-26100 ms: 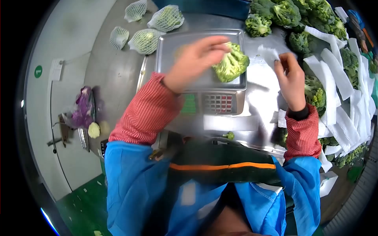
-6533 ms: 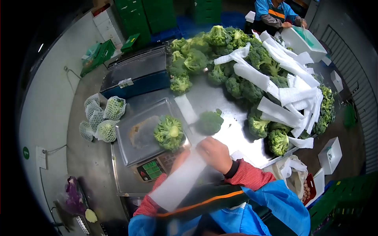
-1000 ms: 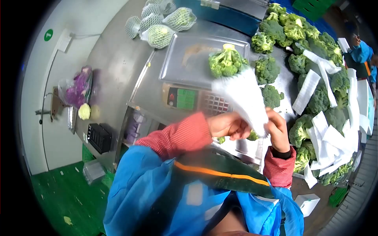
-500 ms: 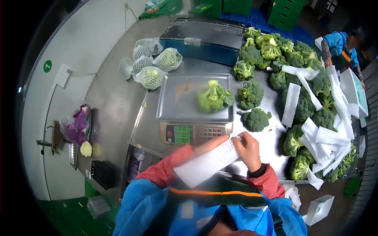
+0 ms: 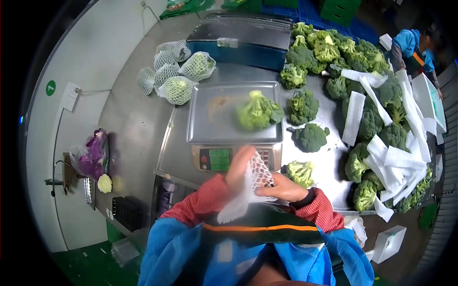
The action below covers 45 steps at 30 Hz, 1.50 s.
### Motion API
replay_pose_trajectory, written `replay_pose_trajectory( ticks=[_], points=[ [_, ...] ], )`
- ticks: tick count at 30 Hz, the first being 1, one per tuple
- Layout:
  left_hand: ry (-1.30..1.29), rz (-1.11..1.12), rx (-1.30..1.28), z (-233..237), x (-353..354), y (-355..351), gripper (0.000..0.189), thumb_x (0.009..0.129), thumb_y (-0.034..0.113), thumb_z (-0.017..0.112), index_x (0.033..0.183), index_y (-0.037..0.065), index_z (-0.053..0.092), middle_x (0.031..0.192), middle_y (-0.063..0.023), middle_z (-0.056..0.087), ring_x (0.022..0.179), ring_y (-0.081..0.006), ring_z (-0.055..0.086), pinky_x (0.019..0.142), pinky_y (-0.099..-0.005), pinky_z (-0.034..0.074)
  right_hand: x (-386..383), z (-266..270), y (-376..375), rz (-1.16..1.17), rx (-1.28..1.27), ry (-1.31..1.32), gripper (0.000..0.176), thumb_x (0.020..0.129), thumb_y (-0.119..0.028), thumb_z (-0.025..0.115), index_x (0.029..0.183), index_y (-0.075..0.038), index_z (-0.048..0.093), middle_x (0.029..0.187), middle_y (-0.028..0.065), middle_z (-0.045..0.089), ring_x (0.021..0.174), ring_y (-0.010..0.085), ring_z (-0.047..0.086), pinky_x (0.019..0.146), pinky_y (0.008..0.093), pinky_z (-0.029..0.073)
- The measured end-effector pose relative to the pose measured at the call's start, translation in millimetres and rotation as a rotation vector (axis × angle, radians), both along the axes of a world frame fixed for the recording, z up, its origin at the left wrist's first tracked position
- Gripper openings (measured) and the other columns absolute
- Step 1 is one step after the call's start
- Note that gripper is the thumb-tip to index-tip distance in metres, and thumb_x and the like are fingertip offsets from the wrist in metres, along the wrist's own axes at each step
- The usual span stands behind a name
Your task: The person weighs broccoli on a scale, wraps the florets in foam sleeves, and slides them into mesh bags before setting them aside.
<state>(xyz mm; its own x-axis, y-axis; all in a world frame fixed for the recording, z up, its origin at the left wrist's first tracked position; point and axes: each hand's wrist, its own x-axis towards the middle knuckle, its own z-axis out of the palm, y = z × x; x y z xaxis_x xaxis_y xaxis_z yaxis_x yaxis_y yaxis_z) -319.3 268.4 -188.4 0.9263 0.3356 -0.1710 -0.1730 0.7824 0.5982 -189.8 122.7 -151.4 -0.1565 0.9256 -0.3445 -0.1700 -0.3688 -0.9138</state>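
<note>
My left hand (image 5: 238, 164) and my right hand (image 5: 280, 187) both grip a white foam net sleeve (image 5: 248, 186) and stretch it open just in front of the scale's display (image 5: 219, 158). A broccoli head (image 5: 257, 112) lies stem-up on the steel scale tray (image 5: 210, 119), a little beyond my hands. A small broccoli head (image 5: 300, 171) sits on the table right beside my right hand.
Netted broccoli heads (image 5: 176, 76) lie at the back left. Loose broccoli (image 5: 334, 52) and white foam sleeves (image 5: 396, 157) cover the steel table (image 5: 324, 157) on the right. A blue-steel machine (image 5: 238, 40) stands behind the scale. Another person (image 5: 410, 45) works far right.
The sleeve, held as a flat strip half a second ago, is now pulled open between both hands. The broccoli has stayed on the tray.
</note>
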Motion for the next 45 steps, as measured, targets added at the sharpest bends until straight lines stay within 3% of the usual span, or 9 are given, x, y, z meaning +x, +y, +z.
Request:
replay_pose_trajectory(
  ticks=[5, 7, 13, 17, 28, 33, 37, 39, 45],
  points=[
    [0.265, -0.479, -0.148, 42, -12, 18, 0.039, 0.094, 0.012, 0.055, 0.130, 0.001, 0.047, 0.129, -0.0123, 0.054, 0.110, -0.0171, 0.057, 0.094, -0.0320, 0.047, 48, 12, 6, -0.636, 0.106, 0.690, 0.028, 0.076, -0.004, 0.054, 0.103, 0.002, 0.059, 0.098, 0.0118, 0.066, 0.085, 0.0221, 0.066, 0.083, 0.0320, 0.052],
    [0.504, -0.631, 0.311, 38, -14, 46, 0.035, 0.092, 0.013, 0.058, 0.125, 0.000, 0.053, 0.121, -0.0100, 0.060, 0.106, -0.0168, 0.059, 0.092, -0.0302, 0.047, 60, 28, 14, -0.619, 0.099, 0.574, 0.026, 0.075, -0.003, 0.051, 0.099, 0.000, 0.060, 0.088, 0.0088, 0.066, 0.075, 0.0173, 0.064, 0.069, 0.0286, 0.052],
    [0.790, 0.094, 1.545, 45, 51, 152, 0.032, 0.087, 0.031, 0.063, 0.103, 0.003, 0.060, 0.092, -0.0147, 0.068, 0.090, -0.0223, 0.063, 0.079, -0.0316, 0.047, 105, 18, 74, -0.946, 0.176, -0.119, 0.017, 0.090, -0.020, 0.055, 0.089, -0.004, 0.060, 0.068, -0.0039, 0.051, 0.054, 0.0037, 0.043, 0.049, 0.0209, 0.035],
    [0.926, -0.008, 1.302, 11, 105, 199, 0.046, 0.093, 0.043, 0.047, 0.109, 0.001, 0.057, 0.105, -0.0174, 0.065, 0.095, -0.0264, 0.063, 0.085, -0.0344, 0.046, 168, -45, 122, -0.641, -0.006, -0.665, 0.055, 0.097, -0.046, 0.039, 0.110, 0.004, 0.057, 0.092, 0.0073, 0.063, 0.082, 0.0206, 0.058, 0.075, 0.0335, 0.046],
    [0.342, -0.093, -0.092, -3, 30, 115, 0.052, 0.103, 0.037, 0.025, 0.125, 0.000, 0.052, 0.122, -0.0149, 0.060, 0.110, -0.0233, 0.059, 0.096, -0.0377, 0.048, 94, -14, 59, -0.809, -0.226, 0.453, 0.040, 0.097, -0.040, 0.040, 0.087, -0.007, 0.060, 0.069, 0.0012, 0.059, 0.059, 0.0105, 0.056, 0.048, 0.0239, 0.043],
    [0.263, -0.284, 0.670, 34, -23, 62, 0.024, 0.091, 0.019, 0.056, 0.107, 0.004, 0.066, 0.107, -0.0121, 0.066, 0.100, -0.0225, 0.063, 0.087, -0.0331, 0.050, 71, -44, 9, -0.609, -0.052, 0.451, 0.047, 0.098, -0.033, 0.036, 0.113, 0.005, 0.059, 0.103, 0.0129, 0.068, 0.091, 0.0207, 0.066, 0.087, 0.0314, 0.051],
    [0.328, -0.287, 0.056, 36, -20, 51, 0.026, 0.090, 0.013, 0.055, 0.113, 0.004, 0.062, 0.108, -0.0111, 0.065, 0.099, -0.0202, 0.062, 0.088, -0.0309, 0.049, 30, -40, -2, -0.138, 0.148, 0.146, 0.054, 0.101, -0.031, 0.039, 0.145, -0.001, 0.030, 0.143, 0.0127, 0.041, 0.129, 0.0185, 0.042, 0.109, 0.0329, 0.033],
    [0.363, -0.157, -0.097, 54, -15, 46, 0.028, 0.089, 0.011, 0.056, 0.115, 0.003, 0.061, 0.108, -0.0102, 0.065, 0.100, -0.0196, 0.062, 0.089, -0.0298, 0.048, 26, -25, -1, -0.257, -0.058, 0.394, 0.050, 0.100, -0.027, 0.045, 0.142, -0.001, 0.035, 0.139, 0.0117, 0.046, 0.124, 0.0190, 0.048, 0.106, 0.0323, 0.039],
    [0.207, 0.025, 0.949, 47, -17, 63, 0.064, 0.086, 0.013, 0.052, 0.144, 0.004, 0.027, 0.142, -0.0132, 0.040, 0.128, -0.0236, 0.043, 0.106, -0.0353, 0.035, 25, -16, 37, -0.440, 0.037, 0.664, 0.044, 0.095, -0.018, 0.054, 0.135, -0.002, 0.043, 0.131, 0.0110, 0.053, 0.116, 0.0193, 0.055, 0.098, 0.0340, 0.046]
  ],
)
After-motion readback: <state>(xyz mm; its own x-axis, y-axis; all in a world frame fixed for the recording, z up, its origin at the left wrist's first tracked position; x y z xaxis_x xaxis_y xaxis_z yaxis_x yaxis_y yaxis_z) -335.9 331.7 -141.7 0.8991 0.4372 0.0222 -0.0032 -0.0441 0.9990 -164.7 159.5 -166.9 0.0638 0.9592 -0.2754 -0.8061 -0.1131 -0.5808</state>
